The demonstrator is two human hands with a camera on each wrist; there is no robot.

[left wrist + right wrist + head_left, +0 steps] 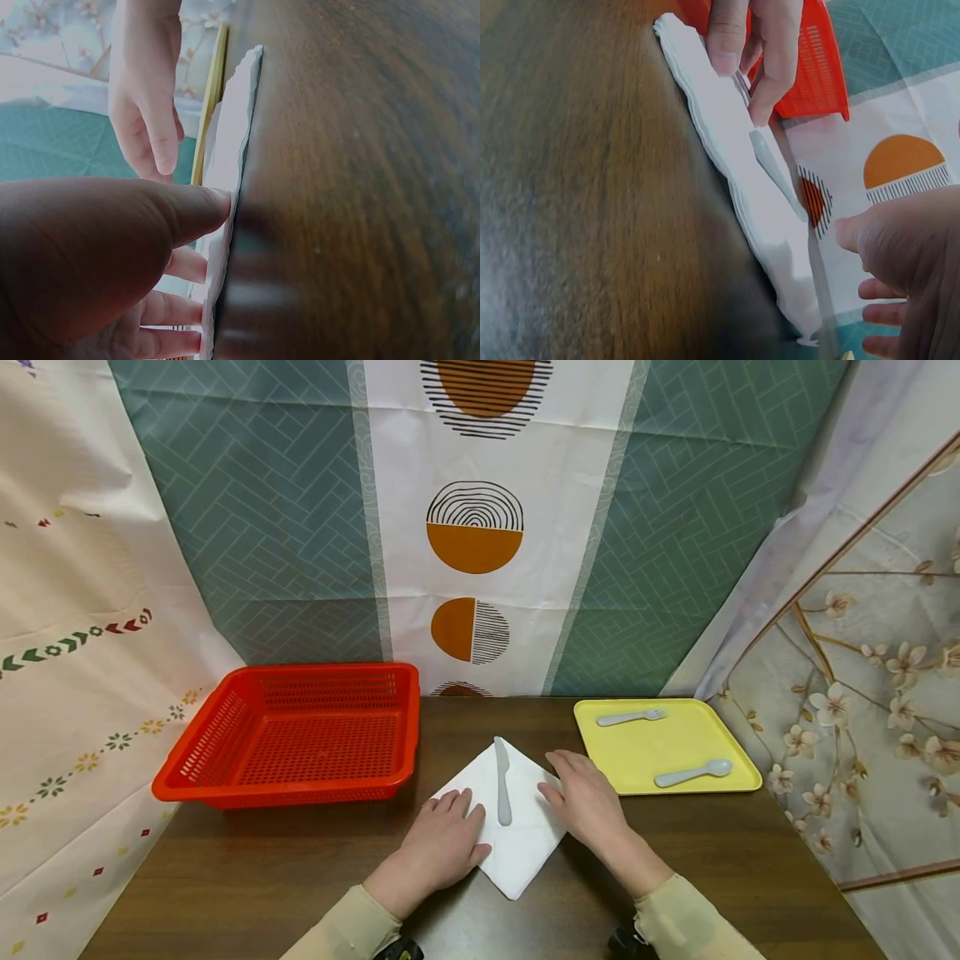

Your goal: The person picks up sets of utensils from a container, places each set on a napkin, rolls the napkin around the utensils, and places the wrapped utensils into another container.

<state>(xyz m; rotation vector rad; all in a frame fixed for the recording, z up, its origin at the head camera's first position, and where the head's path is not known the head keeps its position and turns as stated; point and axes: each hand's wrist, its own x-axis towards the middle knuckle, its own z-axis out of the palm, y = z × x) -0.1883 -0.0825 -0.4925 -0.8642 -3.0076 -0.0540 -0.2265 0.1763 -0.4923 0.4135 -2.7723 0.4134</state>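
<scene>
A folded white napkin (pixel 522 852) lies on the table with a corner towards me. Lengthwise on it rests a grey table knife (pixel 503 785), handle end nearer me; the right wrist view also shows this knife (pixel 776 171). My left hand (pixel 444 841) rests on the napkin's left side, fingers extended; in the left wrist view its thumb touches the layered edge of the napkin (pixel 234 124). Over the right corner is my right hand (pixel 588 797), fingers loosely extended; in the right wrist view it appears raised off the napkin, holding nothing.
At the back left stands a red perforated plastic basket (pixel 322 747). A yellow tray (pixel 637 752) sits at the back right, bearing a grey fork (pixel 632 717) and a grey spoon (pixel 693 773). Patterned cloths (pixel 480 635) hang behind and beside the brown table (pixel 247 877).
</scene>
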